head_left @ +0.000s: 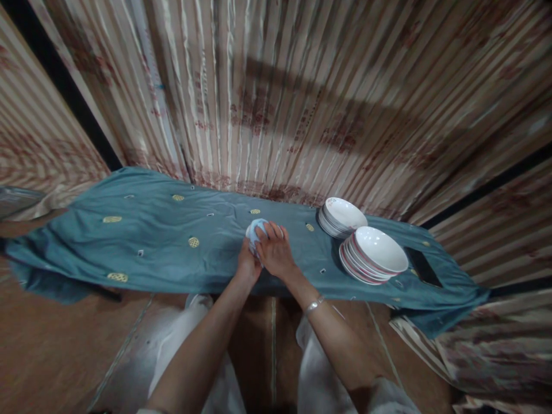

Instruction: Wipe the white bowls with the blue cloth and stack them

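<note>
Close together over the front middle of the bench, my two hands are closed around a white bowl [283, 230] and a light blue cloth [257, 228]. Only a sliver of the bowl's reddish rim shows; the cloth and fingers hide the rest. From the near left side, my left hand [249, 260] grips the bowl's edge. My right hand [276, 251] presses the bunched cloth against the bowl, fingers bent over it. To the right stand a stack of white bowls with red bands [366, 259] and, behind it, a stack of white bowls [340, 218].
A teal cloth with yellow patterns [164, 247] covers the long, narrow bench. A black phone [422, 267] lies at the right, beside the nearer stack. Striped curtains [267, 103] hang behind, with dark poles [64, 86] at the sides.
</note>
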`<state>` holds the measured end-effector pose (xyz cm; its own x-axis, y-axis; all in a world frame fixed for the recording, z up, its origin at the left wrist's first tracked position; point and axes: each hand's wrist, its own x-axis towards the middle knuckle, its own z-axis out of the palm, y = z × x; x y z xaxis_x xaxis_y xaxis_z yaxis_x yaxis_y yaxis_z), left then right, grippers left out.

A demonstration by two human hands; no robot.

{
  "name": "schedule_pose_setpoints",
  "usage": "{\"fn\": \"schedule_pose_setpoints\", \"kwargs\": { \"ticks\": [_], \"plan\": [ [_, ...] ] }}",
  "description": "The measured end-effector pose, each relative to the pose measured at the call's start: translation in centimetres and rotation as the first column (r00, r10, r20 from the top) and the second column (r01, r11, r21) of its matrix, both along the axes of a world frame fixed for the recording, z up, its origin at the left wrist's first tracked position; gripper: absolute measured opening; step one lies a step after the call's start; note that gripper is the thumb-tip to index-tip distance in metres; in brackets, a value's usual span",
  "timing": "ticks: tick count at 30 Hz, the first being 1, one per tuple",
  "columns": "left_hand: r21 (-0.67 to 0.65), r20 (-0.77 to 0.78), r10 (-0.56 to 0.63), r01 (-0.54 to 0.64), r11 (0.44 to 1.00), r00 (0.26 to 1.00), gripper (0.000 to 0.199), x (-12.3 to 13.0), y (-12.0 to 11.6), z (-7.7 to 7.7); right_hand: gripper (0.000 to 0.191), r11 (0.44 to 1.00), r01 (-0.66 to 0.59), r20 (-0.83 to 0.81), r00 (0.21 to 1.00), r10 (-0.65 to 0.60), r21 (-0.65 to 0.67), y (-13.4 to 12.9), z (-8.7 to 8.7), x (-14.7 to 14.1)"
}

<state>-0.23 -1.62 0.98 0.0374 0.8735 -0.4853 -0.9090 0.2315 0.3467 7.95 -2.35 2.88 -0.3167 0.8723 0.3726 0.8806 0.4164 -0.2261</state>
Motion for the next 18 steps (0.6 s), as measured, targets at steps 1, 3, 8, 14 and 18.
{"fn": "schedule_pose_setpoints", "kwargs": {
  "ticks": [1, 3, 8, 14, 18],
  "plan": [
    [-0.006, 0.0, 0.016, -0.016, 1.0, 1.0, 0.038, 0.1, 0.0, 0.1, 0.039, 1.0, 0.015, -0.012, 1.0, -0.015, -0.016, 0.7, 0.3, -0.1],
    [-0.001, -0.002, 0.042, -0.042, 0.999, 0.999, 0.035, 0.3, 0.0, 0.2, 0.036, 0.997, 0.061, -0.04, 0.997, -0.063, -0.043, 2.1, 0.6, -0.2],
    [0.031, -0.041, 0.081, -0.08, 0.996, 0.996, 0.032, 0.6, 0.0, 0.0, 0.027, 0.955, 0.129, -0.201, 0.962, -0.186, -0.267, 6.1, 0.7, 0.8],
    [0.004, -0.077, 0.09, -0.09, 0.996, 0.993, 0.03, 0.7, 0.0, -0.3, 0.023, 0.879, 0.114, -0.514, 0.773, -0.371, -0.463, 9.2, -0.9, 3.9],
    [0.001, -0.089, 0.084, -0.085, 0.996, 0.992, 0.03, 0.6, -0.1, -0.2, 0.034, 0.863, 0.119, -0.6, 0.671, -0.435, -0.492, 8.9, -2.9, 5.2]
  ]
}}
